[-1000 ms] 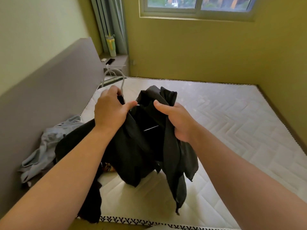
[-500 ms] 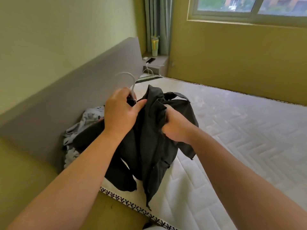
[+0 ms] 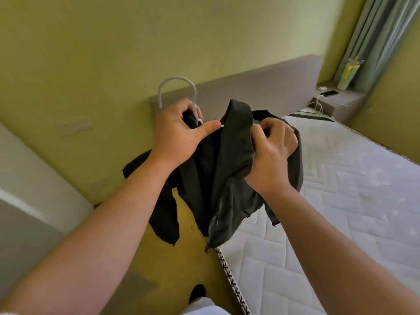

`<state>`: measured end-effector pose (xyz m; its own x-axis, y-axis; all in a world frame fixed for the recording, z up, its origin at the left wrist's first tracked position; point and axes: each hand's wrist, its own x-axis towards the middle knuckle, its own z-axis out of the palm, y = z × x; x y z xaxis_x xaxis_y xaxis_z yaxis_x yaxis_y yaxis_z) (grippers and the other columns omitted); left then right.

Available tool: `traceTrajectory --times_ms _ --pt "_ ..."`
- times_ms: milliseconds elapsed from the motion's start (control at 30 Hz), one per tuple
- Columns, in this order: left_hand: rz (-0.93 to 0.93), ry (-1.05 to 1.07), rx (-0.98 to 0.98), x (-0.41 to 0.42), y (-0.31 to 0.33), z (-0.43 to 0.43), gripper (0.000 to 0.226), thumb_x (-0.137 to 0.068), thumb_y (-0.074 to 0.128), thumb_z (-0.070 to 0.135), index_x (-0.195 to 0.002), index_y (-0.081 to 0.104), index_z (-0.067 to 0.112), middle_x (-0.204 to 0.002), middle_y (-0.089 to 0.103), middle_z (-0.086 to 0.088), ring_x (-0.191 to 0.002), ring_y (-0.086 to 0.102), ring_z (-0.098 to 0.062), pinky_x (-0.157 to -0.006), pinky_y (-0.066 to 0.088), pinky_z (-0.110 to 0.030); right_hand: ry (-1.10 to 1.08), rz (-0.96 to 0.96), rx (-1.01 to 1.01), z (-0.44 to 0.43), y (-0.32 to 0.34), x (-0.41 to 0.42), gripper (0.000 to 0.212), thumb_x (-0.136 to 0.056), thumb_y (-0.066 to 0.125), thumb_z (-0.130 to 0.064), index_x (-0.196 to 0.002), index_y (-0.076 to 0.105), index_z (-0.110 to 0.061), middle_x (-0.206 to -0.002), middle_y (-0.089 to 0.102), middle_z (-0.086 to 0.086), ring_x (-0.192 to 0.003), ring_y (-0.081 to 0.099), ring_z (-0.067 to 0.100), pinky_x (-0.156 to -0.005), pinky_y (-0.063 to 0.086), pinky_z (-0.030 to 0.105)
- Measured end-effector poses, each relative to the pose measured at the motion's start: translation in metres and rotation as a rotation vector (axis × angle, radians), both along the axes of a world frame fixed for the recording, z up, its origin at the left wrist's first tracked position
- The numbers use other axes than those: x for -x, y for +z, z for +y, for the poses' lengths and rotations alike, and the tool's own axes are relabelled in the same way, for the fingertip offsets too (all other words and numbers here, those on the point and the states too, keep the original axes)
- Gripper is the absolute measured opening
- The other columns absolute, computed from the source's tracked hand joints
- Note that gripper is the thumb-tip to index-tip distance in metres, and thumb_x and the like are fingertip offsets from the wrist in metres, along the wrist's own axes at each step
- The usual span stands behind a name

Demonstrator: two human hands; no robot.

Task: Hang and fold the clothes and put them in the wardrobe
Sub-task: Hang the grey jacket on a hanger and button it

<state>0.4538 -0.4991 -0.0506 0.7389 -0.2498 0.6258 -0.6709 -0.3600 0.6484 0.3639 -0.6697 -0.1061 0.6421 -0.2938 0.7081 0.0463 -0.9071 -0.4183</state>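
Note:
A black garment [image 3: 218, 178] hangs in the air over the bed's left edge, on a white hanger [image 3: 177, 87] whose hook sticks up above my fingers. My left hand [image 3: 179, 135] grips the hanger's neck together with the cloth. My right hand [image 3: 270, 151] pinches the garment's upper edge just to the right. A sleeve dangles down toward the floor. The hanger's shoulders are hidden inside the cloth.
The white quilted mattress [image 3: 341, 201] fills the right side, with the grey headboard [image 3: 261, 92] behind it. A bedside ledge [image 3: 341, 101] holds a phone, a cable and a green cup by the curtain. Yellow floor [image 3: 177, 269] runs along the bed's left edge.
The view has swung left, away from the bed toward the wall. Both hands have lifted the garment clear of the mattress, and the pile of clothes by the headboard has left the view.

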Motion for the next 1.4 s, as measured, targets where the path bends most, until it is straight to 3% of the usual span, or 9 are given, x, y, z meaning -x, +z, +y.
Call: traceTrajectory --times_ms 133,333,500,700,933,1033,1133,1233,1400 --pt "0.065 0.023 0.033 0.037 0.014 0.044 0.041 -0.068 0.089 0.042 -0.075 0.058 0.017 -0.067 0.058 0.022 -0.063 0.054 0.001 -0.059 0.039 -0.009 0.144 -0.182 0.102 0.030 0.008 0.015 0.020 -0.089 0.068 -0.035 -0.098 0.056 -0.021 -0.116 0.052 0.008 -0.113 0.044 0.028 -0.101 0.030 0.049" --pt "0.230 -0.033 0.071 0.078 0.007 0.118 0.036 -0.064 0.091 0.037 -0.075 0.059 0.024 -0.070 0.060 0.017 -0.063 0.052 -0.003 -0.060 0.043 -0.015 0.259 -0.300 0.193 0.087 0.011 0.028 0.034 -0.095 0.053 -0.041 -0.077 0.054 -0.012 -0.084 0.059 0.007 -0.069 0.050 0.022 -0.062 0.042 0.040" --pt "0.375 0.025 -0.006 0.112 -0.010 0.195 0.039 -0.065 0.092 0.023 -0.086 0.059 0.029 -0.079 0.064 0.017 -0.071 0.060 -0.004 -0.068 0.048 -0.016 0.417 -0.282 0.214 0.149 0.004 0.046 0.035 -0.093 0.057 -0.034 -0.066 0.050 -0.013 -0.072 0.053 0.004 -0.055 0.044 0.019 -0.045 0.037 0.035" --pt "0.514 0.276 -0.019 0.177 -0.021 0.280 0.042 -0.059 0.076 0.007 -0.088 0.060 0.033 -0.083 0.064 0.004 -0.078 0.061 -0.011 -0.075 0.051 -0.032 0.665 -0.142 0.219 0.234 -0.005 0.076 0.031 -0.096 0.053 -0.033 -0.071 0.053 -0.015 -0.074 0.052 0.002 -0.051 0.041 0.019 -0.046 0.021 0.025" --pt "0.521 0.677 0.021 0.250 -0.022 0.341 0.048 -0.070 0.062 -0.007 -0.098 0.054 0.031 -0.098 0.057 0.008 -0.078 0.055 0.002 -0.071 0.043 -0.010 0.906 0.021 0.235 0.323 -0.002 0.103 0.026 -0.096 0.053 -0.035 -0.079 0.056 -0.016 -0.080 0.054 0.002 -0.049 0.047 0.027 -0.039 0.029 0.024" --pt "0.491 0.848 0.011 0.270 -0.024 0.362 0.059 -0.074 0.057 -0.013 -0.112 0.048 0.032 -0.119 0.050 0.006 -0.089 0.053 0.001 -0.076 0.039 -0.011 0.984 0.092 0.272 0.360 0.003 0.112 0.023 -0.095 0.054 -0.035 -0.084 0.058 -0.015 -0.082 0.055 0.004 -0.046 0.048 0.032 -0.040 0.029 0.025" --pt "0.488 1.023 0.041 0.286 -0.023 0.387 0.070 -0.077 0.048 -0.015 -0.130 0.042 0.030 -0.132 0.042 -0.002 -0.082 0.050 0.017 -0.072 0.035 0.001 1.056 0.121 0.329 0.397 0.011 0.119 0.023 -0.099 0.050 -0.037 -0.091 0.056 -0.015 -0.086 0.054 0.005 -0.046 0.046 0.031 -0.042 0.028 0.025" --pt "0.476 1.176 0.132 0.298 -0.022 0.419 0.083 -0.081 0.045 -0.013 -0.152 0.024 0.026 -0.137 0.041 -0.002 -0.077 0.052 0.010 -0.069 0.035 0.001 1.104 0.147 0.374 0.434 0.018 0.123 0.024 -0.102 0.043 -0.038 -0.098 0.053 -0.017 -0.091 0.055 0.004 -0.050 0.047 0.030 -0.043 0.028 0.026" --pt "0.473 1.411 0.375 0.318 -0.033 0.473 0.082 -0.086 0.047 -0.007 -0.157 0.017 0.023 -0.144 0.041 0.009 -0.127 0.050 -0.018 -0.098 0.037 -0.025 1.152 0.197 0.442 0.500 0.026 0.134 0.020 -0.103 0.038 -0.036 -0.104 0.047 -0.018 -0.089 0.057 0.005 -0.055 0.043 0.030 -0.043 0.017 0.027"
